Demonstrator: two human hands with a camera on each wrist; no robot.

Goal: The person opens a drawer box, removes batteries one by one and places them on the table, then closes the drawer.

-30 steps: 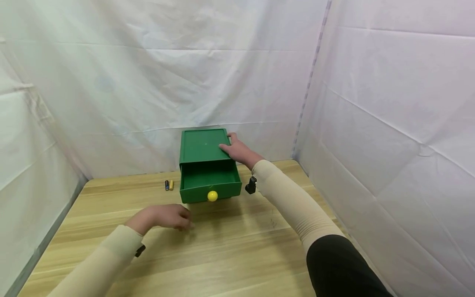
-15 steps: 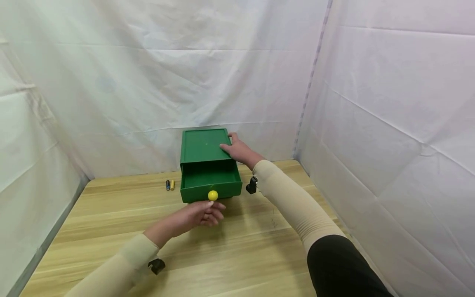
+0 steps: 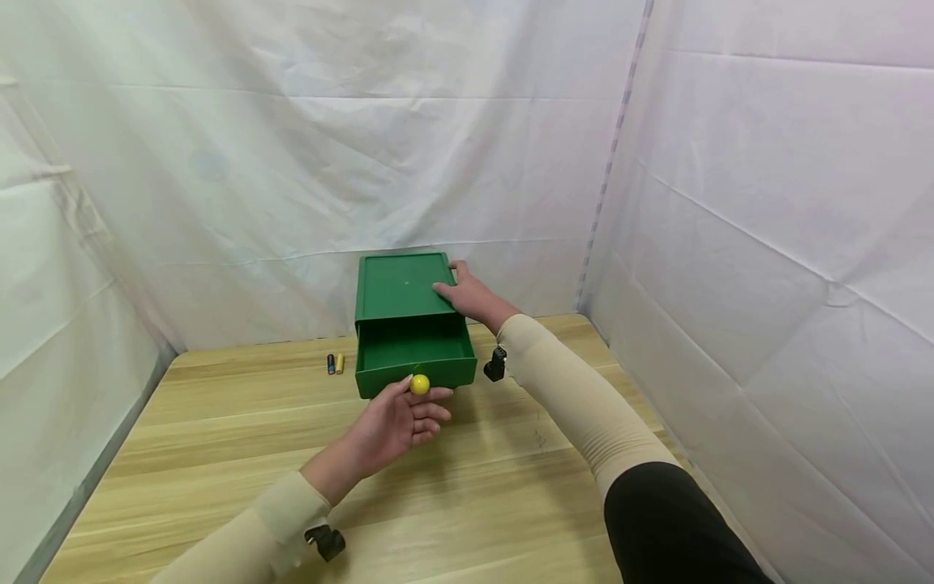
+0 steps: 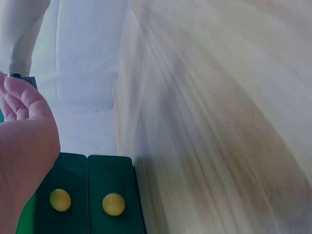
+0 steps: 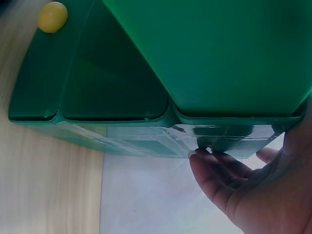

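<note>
A green drawer cabinet (image 3: pixel 404 284) stands at the back of the wooden table. Its top drawer (image 3: pixel 452 371) is pulled out, with a yellow round knob (image 3: pixel 419 384) on the front. My left hand (image 3: pixel 394 426) is at this knob, palm up, thumb beside it and loosely extended fingers below. Whether they touch the knob, I cannot tell. My right hand (image 3: pixel 473 297) rests on the cabinet's right upper edge, thumb on top. In the right wrist view, that hand's fingertips (image 5: pixel 195 158) touch the taped side. Two lower drawer fronts (image 4: pixel 109 170) with yellow knobs show in the left wrist view.
A dark blue battery (image 3: pixel 331 364) and a yellow battery (image 3: pixel 339 364) lie side by side left of the cabinet. White curtains (image 3: pixel 467 162) hang behind the table (image 3: pixel 241 430) and along both sides.
My left hand has moved right and up to the top drawer's knob, turning palm up with fingers extending. My right hand has stayed on the cabinet. The top drawer looks equally far out.
</note>
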